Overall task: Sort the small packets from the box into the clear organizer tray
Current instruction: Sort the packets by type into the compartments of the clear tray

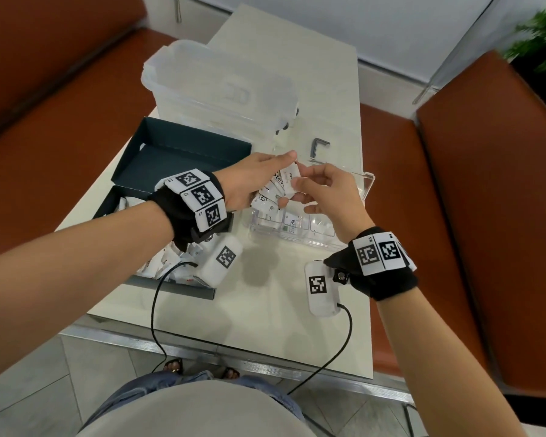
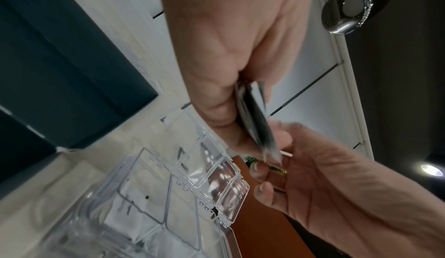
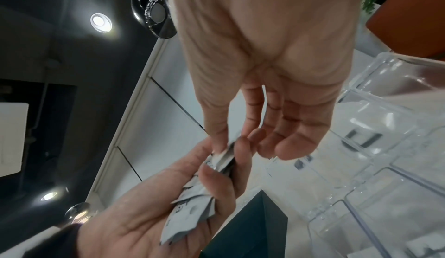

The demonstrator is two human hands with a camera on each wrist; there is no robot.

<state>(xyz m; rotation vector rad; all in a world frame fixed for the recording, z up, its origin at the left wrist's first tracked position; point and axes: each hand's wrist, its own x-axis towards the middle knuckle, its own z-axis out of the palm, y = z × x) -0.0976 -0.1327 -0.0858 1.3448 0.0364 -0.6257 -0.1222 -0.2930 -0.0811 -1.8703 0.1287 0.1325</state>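
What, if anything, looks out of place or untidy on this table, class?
A dark L-shaped tool lies beyond the clear organizer tray, unrelated to sorting. Packets sit jumbled in the dark box. Nothing looks spilled or damaged.

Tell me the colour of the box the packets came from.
Dark teal, nearly black inside; the box shows best in the head view.

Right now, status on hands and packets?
Left hand holds fanned packets above tray. Right hand pinches one packet off the fan. More in box. Nothing blocking.
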